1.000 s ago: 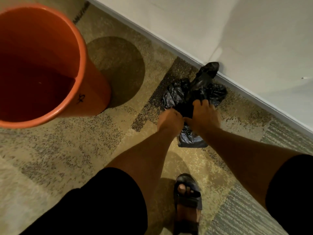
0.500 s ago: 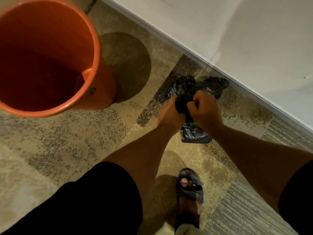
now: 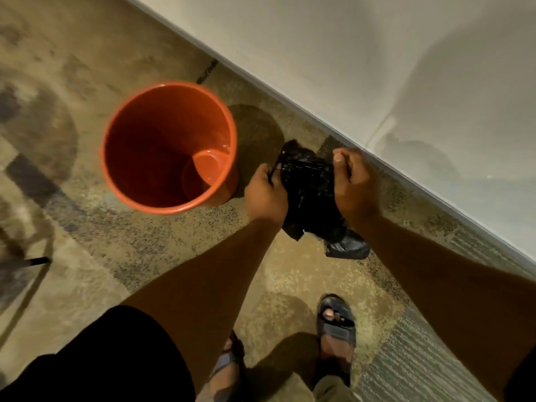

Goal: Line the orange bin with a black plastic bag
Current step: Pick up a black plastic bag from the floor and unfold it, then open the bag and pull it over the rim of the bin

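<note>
The orange bin [image 3: 169, 198] stands upright on the carpet, left of centre, with nothing inside it. A crumpled black plastic bag [image 3: 309, 192] hangs between my hands, just right of the bin. My left hand [image 3: 265, 195] grips its left edge and my right hand [image 3: 352, 184] grips its right edge, and the two hands are held apart. A loose corner of the bag dangles below my right wrist.
A pale wall [image 3: 377, 53] with a skirting board runs diagonally close behind the bag. Patterned carpet [image 3: 116, 256] covers the floor. My sandalled feet [image 3: 336, 323] stand below the hands. A dark thin rod [image 3: 37, 261] lies at the left edge.
The view has pulled back and up, so the bin looks smaller and nearer centre. My hands have lifted the bag off the floor and moved apart, spreading it.
</note>
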